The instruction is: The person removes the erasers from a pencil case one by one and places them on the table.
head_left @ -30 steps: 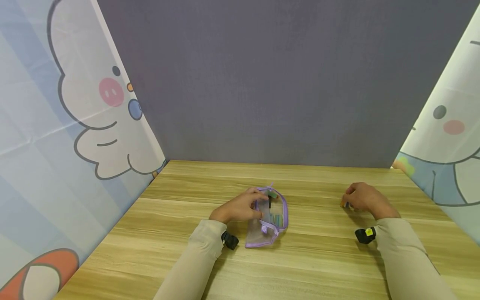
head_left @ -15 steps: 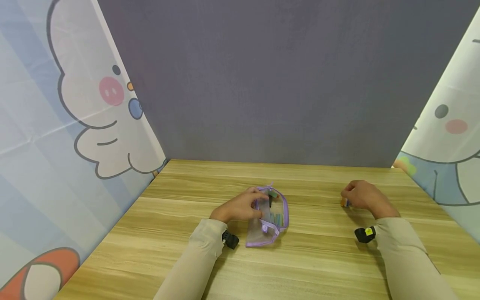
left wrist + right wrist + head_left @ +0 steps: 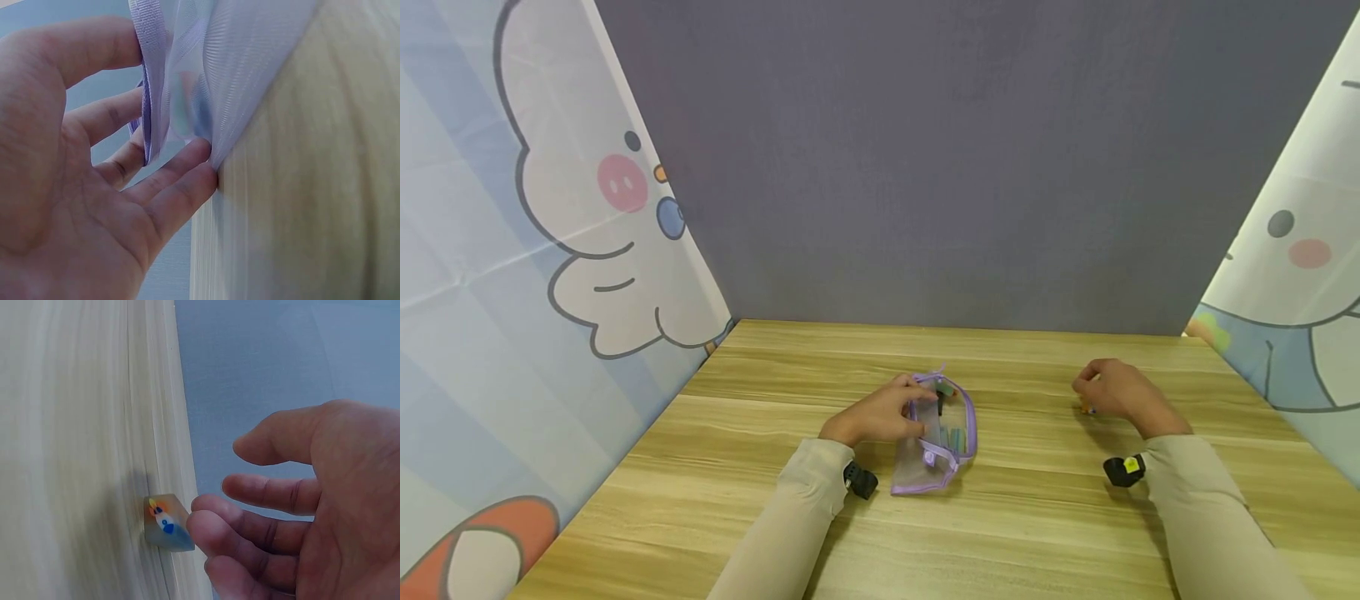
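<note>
My left hand holds the rim of a mesh pencil pouch with purple edging, its zipped mouth spread. In the left wrist view the thumb and fingers are at the purple zipper edge, and the lower fingertips touch the mesh. Green, dark and bluish items show inside the pouch. My right hand holds nothing, its fingers loosely bent and apart. Close by its fingertips, a small block, shaded orange to blue and printed with a little figure, rests on the table.
The wooden table runs back to a grey panel. Cartoon-printed curtains stand at both sides. Each wrist wears a black camera, such as the right wrist camera.
My right hand, at the small block before, has shifted slightly left and up, with the block staying on the table below it. The left hand and pouch look nearly unmoved.
</note>
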Demonstrator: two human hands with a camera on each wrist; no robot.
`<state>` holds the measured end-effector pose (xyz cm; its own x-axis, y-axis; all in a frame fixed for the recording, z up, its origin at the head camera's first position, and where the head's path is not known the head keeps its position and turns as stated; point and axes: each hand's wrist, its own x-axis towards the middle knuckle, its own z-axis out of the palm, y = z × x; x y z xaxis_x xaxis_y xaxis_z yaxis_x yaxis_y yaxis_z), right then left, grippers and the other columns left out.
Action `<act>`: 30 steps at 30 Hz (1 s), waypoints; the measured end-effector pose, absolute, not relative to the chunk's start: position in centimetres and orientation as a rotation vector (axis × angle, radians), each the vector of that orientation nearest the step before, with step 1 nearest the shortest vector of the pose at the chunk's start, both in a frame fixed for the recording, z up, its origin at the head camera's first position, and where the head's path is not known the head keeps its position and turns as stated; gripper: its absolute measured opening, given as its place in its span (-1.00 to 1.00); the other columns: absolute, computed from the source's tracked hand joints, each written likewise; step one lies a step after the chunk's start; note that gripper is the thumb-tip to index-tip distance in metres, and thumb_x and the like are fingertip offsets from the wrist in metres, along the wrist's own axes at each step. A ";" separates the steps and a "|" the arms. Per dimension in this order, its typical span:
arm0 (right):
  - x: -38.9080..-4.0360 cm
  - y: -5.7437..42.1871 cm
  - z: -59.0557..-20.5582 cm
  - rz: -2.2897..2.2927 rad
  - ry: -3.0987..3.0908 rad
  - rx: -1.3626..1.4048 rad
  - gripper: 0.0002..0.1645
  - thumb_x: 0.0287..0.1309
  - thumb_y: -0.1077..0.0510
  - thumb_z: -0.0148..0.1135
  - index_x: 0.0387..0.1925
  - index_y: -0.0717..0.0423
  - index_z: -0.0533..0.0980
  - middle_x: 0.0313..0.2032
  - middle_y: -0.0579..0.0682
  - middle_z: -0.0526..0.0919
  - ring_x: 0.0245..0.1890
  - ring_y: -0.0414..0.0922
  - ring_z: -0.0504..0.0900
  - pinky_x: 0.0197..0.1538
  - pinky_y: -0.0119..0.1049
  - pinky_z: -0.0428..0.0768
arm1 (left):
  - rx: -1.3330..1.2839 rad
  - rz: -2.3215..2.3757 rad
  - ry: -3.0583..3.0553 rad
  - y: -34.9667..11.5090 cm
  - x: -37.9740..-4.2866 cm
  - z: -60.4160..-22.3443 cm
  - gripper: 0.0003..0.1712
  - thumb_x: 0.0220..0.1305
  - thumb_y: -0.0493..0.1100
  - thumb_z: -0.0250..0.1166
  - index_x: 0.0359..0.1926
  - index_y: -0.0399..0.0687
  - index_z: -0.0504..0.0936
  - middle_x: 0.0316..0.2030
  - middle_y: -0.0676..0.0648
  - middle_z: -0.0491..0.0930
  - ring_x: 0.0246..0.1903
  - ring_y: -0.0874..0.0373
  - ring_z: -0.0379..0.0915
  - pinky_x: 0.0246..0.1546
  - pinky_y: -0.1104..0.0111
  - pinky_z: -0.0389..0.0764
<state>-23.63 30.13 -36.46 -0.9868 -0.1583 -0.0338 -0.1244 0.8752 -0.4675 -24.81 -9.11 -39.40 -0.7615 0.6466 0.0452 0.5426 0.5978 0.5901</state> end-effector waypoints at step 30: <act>-23.0 26.2 -35.6 -1.040 2.828 -0.331 -0.55 0.44 0.03 0.05 0.05 0.36 0.49 -0.24 0.15 0.66 -0.35 -0.02 0.62 -0.36 -0.16 0.57 | 1.020 0.873 2.647 -9.2 -24.9 -39.6 -0.33 0.18 -0.18 0.40 0.35 -0.02 0.51 0.05 0.08 0.33 -0.15 0.21 0.35 -0.14 0.39 0.49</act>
<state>-22.99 26.25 -35.58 -0.9701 -0.2410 -0.0281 -0.1654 0.7415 -0.6503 -24.94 -9.19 -39.62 -0.7505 0.6593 0.0461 0.5574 0.5939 0.5801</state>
